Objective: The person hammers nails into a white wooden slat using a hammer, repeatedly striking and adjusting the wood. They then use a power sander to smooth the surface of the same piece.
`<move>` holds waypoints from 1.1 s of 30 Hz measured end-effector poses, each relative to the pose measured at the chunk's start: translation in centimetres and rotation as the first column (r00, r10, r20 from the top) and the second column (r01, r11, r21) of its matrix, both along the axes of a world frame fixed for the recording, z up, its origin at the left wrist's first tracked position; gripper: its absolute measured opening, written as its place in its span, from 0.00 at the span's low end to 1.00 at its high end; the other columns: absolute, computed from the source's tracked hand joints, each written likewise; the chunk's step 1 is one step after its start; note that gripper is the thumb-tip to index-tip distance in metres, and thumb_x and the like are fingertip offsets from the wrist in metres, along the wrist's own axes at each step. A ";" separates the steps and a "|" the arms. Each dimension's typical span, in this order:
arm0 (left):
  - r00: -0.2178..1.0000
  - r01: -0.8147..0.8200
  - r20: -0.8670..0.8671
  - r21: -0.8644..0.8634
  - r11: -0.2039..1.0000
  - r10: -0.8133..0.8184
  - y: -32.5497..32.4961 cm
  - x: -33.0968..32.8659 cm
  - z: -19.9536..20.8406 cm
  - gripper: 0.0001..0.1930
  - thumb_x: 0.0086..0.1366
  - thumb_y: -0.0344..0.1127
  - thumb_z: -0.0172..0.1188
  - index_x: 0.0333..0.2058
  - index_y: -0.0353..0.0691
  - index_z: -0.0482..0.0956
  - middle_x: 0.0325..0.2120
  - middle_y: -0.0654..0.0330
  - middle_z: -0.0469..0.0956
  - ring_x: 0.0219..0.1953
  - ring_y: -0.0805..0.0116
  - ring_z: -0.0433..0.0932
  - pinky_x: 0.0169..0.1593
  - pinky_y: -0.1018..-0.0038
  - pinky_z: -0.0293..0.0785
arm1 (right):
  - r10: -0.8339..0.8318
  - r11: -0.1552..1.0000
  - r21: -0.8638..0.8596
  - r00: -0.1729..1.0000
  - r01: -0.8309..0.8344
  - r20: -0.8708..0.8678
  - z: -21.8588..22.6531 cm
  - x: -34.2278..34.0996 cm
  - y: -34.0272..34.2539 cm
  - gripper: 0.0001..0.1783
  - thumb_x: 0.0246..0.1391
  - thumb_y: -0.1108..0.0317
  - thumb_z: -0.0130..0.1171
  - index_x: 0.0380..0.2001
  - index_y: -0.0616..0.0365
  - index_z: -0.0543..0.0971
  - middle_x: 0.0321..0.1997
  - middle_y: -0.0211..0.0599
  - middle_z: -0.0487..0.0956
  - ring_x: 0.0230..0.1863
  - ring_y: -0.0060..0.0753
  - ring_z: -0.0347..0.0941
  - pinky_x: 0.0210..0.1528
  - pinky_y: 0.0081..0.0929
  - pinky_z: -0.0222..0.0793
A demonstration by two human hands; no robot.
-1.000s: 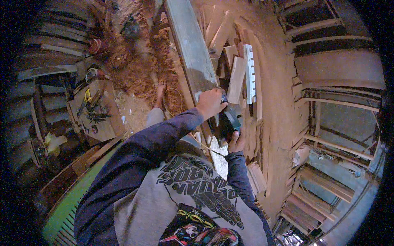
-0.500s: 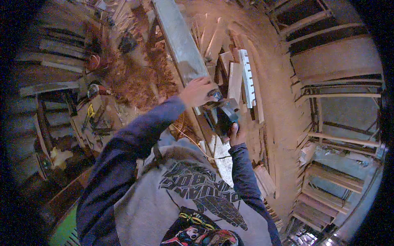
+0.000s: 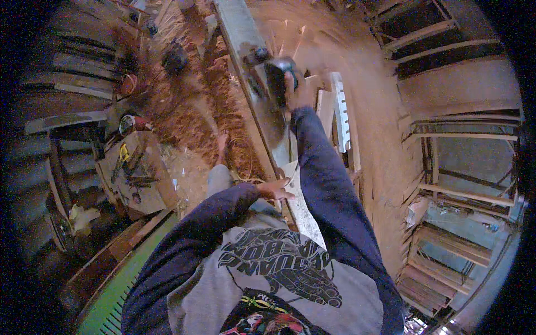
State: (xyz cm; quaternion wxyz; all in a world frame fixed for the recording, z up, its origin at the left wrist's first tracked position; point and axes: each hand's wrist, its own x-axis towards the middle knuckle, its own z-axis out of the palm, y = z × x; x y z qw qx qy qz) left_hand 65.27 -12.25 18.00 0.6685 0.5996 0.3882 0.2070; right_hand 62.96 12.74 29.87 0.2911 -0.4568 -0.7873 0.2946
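A long plank (image 3: 230, 22) runs from the top of the view down toward my body. My right hand (image 3: 297, 94) is wrapped around the rear handle of a dark power planer (image 3: 277, 77), which sits on the plank well away from me; motion smears the tool. My left hand (image 3: 274, 190) lies at the plank's near end with its fingers spread, holding no tool. A pale sheet (image 3: 306, 209) shows between my forearms, beside the near end. An orange cord (image 3: 245, 177) loops near my left hand.
Reddish shavings (image 3: 204, 111) cover the ground left of the plank. Loose boards (image 3: 322, 111) and a white notched strip (image 3: 340, 111) lie to its right. A wooden box (image 3: 151, 192) bearing tools stands at the left, near a green slotted surface (image 3: 125, 285). Timber frames (image 3: 469, 190) line the right.
My right hand has pushed the planer forward along the plank, away from me. My left hand has left the tool's front and come back to the plank's near end.
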 end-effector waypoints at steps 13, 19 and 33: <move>0.333 -0.591 -0.838 0.172 0.788 0.433 -12.9 -13.7 -10.6 0.12 0.58 0.43 0.57 0.34 0.44 0.83 0.30 0.48 0.80 0.33 0.46 0.80 0.37 0.54 0.76 | -0.013 0.986 -0.167 1.000 0.010 -0.015 -2.5 10.0 -7.9 0.28 0.65 0.49 0.44 0.58 0.59 0.70 0.51 0.50 0.74 0.52 0.48 0.69 0.52 0.38 0.66; 0.426 -0.229 -0.847 0.239 0.944 0.318 -12.5 -8.8 -10.6 0.17 0.55 0.53 0.63 0.31 0.45 0.82 0.35 0.55 0.80 0.40 0.54 0.78 0.41 0.57 0.74 | -0.254 0.914 -0.317 0.966 0.254 0.042 -5.2 28.3 -22.8 0.33 0.64 0.44 0.43 0.55 0.65 0.70 0.34 0.41 0.79 0.34 0.35 0.76 0.37 0.36 0.72; 0.556 -0.681 -0.615 0.049 0.731 0.559 -14.6 -12.0 -11.4 0.19 0.59 0.50 0.62 0.39 0.41 0.81 0.30 0.45 0.81 0.36 0.46 0.80 0.40 0.55 0.74 | -0.004 1.000 0.017 0.998 0.002 0.067 -2.2 4.2 -1.3 0.33 0.63 0.41 0.43 0.54 0.60 0.74 0.51 0.59 0.77 0.52 0.62 0.73 0.56 0.48 0.67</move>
